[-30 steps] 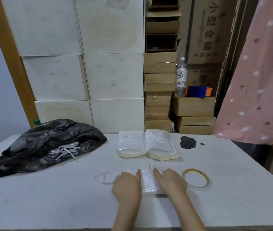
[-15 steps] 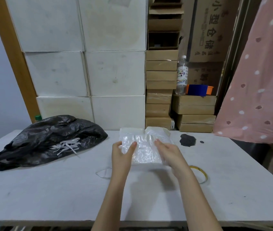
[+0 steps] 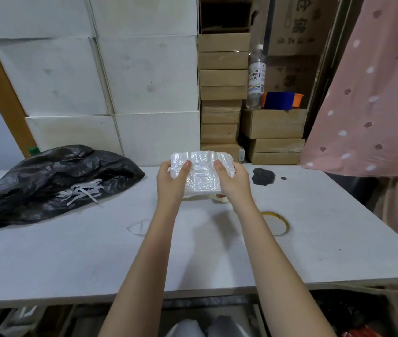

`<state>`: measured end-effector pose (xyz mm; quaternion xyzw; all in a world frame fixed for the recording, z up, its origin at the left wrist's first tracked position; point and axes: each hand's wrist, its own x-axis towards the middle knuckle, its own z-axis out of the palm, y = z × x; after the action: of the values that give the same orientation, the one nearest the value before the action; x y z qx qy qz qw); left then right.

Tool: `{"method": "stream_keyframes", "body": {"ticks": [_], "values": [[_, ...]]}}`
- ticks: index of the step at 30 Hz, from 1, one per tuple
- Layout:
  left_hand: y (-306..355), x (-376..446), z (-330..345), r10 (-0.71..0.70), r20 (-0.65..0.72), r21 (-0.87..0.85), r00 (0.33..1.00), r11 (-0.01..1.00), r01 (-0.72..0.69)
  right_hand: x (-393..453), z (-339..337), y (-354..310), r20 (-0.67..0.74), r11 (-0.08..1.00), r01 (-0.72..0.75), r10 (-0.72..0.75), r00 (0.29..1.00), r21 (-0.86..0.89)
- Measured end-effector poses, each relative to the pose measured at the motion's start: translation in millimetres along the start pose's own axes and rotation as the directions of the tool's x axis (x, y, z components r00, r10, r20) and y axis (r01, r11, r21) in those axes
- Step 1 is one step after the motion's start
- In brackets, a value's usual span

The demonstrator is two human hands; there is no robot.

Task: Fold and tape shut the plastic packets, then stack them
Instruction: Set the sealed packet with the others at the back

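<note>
Both hands are raised over the far middle of the table (image 3: 314,251), the left hand (image 3: 170,182) and the right hand (image 3: 234,182) gripping opposite ends of one crinkled plastic packet (image 3: 201,173), thumbs pressed on its near face and the other fingers curled out of sight behind it. The packet is held up off the tabletop, tilted a little toward the camera, and it looks folded into a compact block; whether a strip of tape already closes it cannot be made out through the glare on the plastic. Directly beneath it, mostly hidden by the packet and the wrists, a pale edge of another packet (image 3: 199,197) shows on the table, which suggests the held one is about to be set down on a pile there, so the step in hand looks like stacking rather than folding. How many packets are already finished is hidden. The tape roll (image 3: 277,223) lies flat on the table just right of the right forearm, and a small scrap of clear film (image 3: 138,228) lies left of the left forearm. A black plastic bag (image 3: 54,181) with white paper strips (image 3: 83,193) spilling from it sits well to the left; it may hold more material to pack, so further folding and taping probably remains after this packet lands.
</note>
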<state>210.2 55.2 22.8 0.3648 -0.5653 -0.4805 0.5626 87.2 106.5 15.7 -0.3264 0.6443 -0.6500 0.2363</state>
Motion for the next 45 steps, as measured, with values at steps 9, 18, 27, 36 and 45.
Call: {"method": "stream_keyframes", "body": {"ticks": [9,18,27,36,45], "values": [[-20,-5,31,-0.037,0.051,0.013,0.998,0.999,0.036,13,-25,21,-0.045,1.0,-0.005,0.006,0.999,0.018],[-35,8,112,-0.08,0.131,0.168,0.988,0.984,0.058,62,-78,35,-0.301,0.962,-0.041,-0.045,0.952,-0.271],[-62,60,208,-0.23,0.235,0.682,0.944,0.731,0.008,146,-129,42,-0.344,0.744,-0.203,-0.039,0.938,-0.637],[-97,87,247,-0.294,0.267,0.813,0.917,0.58,-0.051,196,-136,78,-0.301,0.569,-0.247,-0.002,0.954,-0.785],[-92,98,231,-0.127,0.283,0.935,0.951,0.255,-0.245,202,-125,78,-0.334,0.455,-0.21,-0.211,0.919,-0.865]]}}
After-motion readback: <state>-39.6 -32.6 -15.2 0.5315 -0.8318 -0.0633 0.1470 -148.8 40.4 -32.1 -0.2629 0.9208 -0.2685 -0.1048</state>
